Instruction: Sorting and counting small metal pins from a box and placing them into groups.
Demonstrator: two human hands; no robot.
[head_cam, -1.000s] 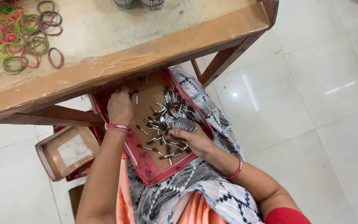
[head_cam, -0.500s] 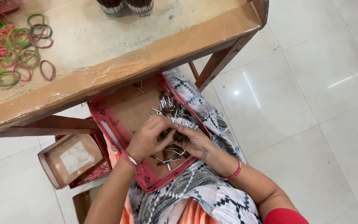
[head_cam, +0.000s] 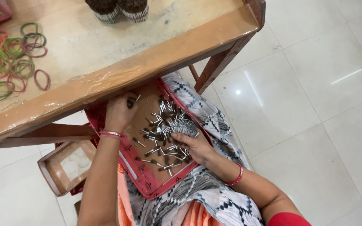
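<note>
On our lap, we're lifting the left hand (head_cam: 120, 112) away from the right hand (head_cam: 193, 144), fingers pinched shut on small metal pieces (head_cam: 164, 129); right fingers spread over the red-rimmed tray (head_cam: 145, 190).

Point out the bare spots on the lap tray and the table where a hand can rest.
On the lap tray, bare cardboard lies near the left hand and along the near rim. The metal pieces crowd its right half, under the right hand. On the table, the middle is bare between the rubber bands and the two bundles.
</note>
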